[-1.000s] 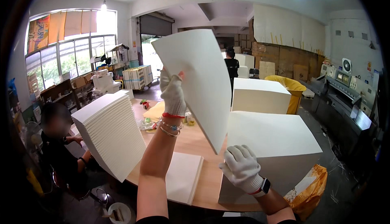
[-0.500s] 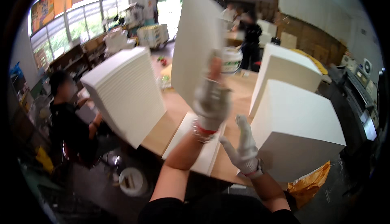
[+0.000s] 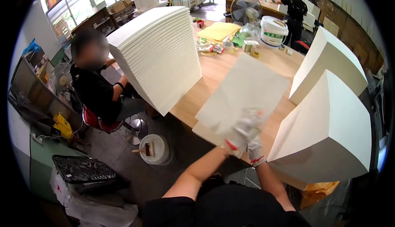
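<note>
A white sheet (image 3: 247, 87) lies at a slant over the table in front of me, on top of another white sheet or thin board (image 3: 207, 133) whose near edge shows. My left hand (image 3: 242, 130), in a whitish work glove, is over the sheet's near part. Just right of it, close against it, is my gloved right hand (image 3: 254, 148). Motion smears the left fingers, and the right ones are mostly hidden behind them, so I cannot tell their grip. Two tall white stacks, a nearer one (image 3: 349, 124) and a farther one (image 3: 321, 62), stand on my right.
A tall stack of white boards (image 3: 160, 54) stands at the table's left edge, with a seated person (image 3: 96, 83) beyond it. A white bucket (image 3: 273, 31), a fan (image 3: 246, 9) and yellow sheets (image 3: 218, 31) are at the back. A floor bucket (image 3: 156, 155) holds a brush.
The white sheet my left hand held upright has come down onto the table. My left hand has moved down and right, beside my right hand. The view has tilted down.
</note>
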